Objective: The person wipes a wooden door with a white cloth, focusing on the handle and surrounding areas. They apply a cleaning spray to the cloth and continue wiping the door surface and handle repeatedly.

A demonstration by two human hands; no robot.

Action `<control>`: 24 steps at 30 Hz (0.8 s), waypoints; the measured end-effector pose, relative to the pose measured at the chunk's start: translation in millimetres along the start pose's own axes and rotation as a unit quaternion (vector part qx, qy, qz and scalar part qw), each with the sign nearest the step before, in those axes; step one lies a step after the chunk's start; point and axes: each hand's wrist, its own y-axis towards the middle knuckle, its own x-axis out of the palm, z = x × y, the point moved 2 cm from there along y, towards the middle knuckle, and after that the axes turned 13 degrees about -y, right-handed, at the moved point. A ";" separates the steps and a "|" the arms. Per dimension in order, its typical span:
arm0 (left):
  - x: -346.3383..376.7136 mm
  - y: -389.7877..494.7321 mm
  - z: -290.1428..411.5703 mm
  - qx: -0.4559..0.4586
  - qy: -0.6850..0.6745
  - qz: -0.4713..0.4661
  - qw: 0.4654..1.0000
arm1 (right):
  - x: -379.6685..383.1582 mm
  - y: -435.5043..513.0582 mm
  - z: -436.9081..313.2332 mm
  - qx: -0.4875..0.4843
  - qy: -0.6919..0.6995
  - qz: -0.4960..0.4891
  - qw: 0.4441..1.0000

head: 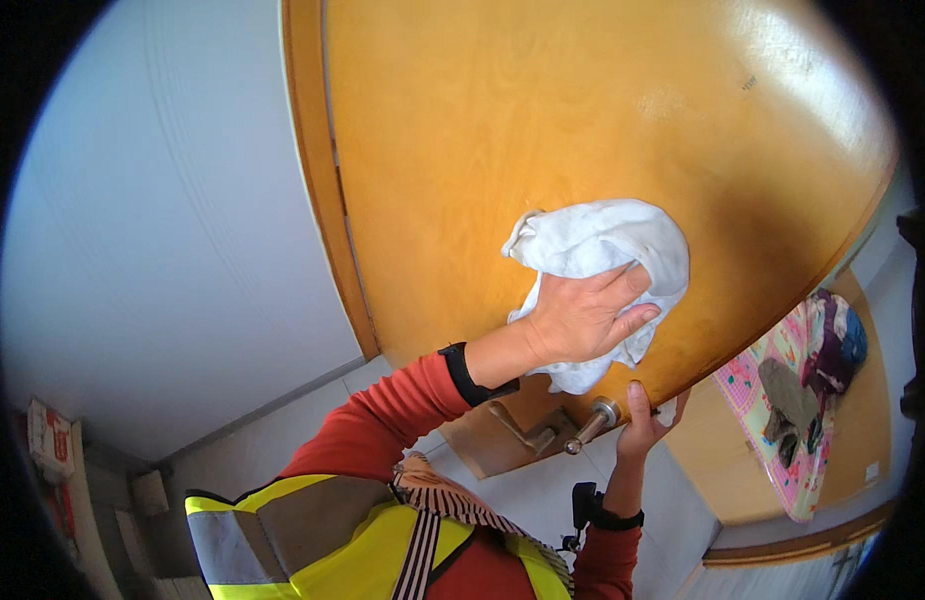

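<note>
My left hand (586, 315) lies flat against a yellow-brown wooden door (447, 150), fingers spread over a crumpled white cloth (620, 232). Folds of the cloth cover most of the fingertips. Lower right, my right hand (646, 424) grips the door's edge, thumb on the near face and the other fingers largely hidden behind it. Something small and white shows by that palm; I cannot tell what it is. Just left of the right hand, a metal door handle (593, 425) sticks out, below the cloth. A darker lever shape (526, 431) shows farther down; whether it is a reflection is unclear.
A wooden door frame (312, 172) and a white wall (169, 225) stand to the left. At right, a pink patterned cloth (796, 480) with grey fabric (789, 394) and a purple-blue bundle (837, 345) lies on a light wooden surface (702, 472). Boxes (51, 439) stand at lower left.
</note>
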 end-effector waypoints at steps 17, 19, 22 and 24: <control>-160.2 -143.6 -154.2 -0.042 -0.123 0.244 0.961 | 56.0 -67.5 89.1 0.141 -0.021 0.120 0.982; -149.9 -139.5 -162.8 -0.083 -0.170 0.301 0.935 | 37.7 -46.2 102.4 0.187 -0.015 0.133 0.973; -126.8 -127.0 -166.1 -0.132 -0.147 0.280 0.939 | 13.5 -26.4 122.9 0.149 -0.011 0.144 0.978; -113.5 -122.7 -169.2 -0.144 -0.144 0.269 0.941 | -3.5 -17.9 136.2 0.157 0.016 0.131 0.979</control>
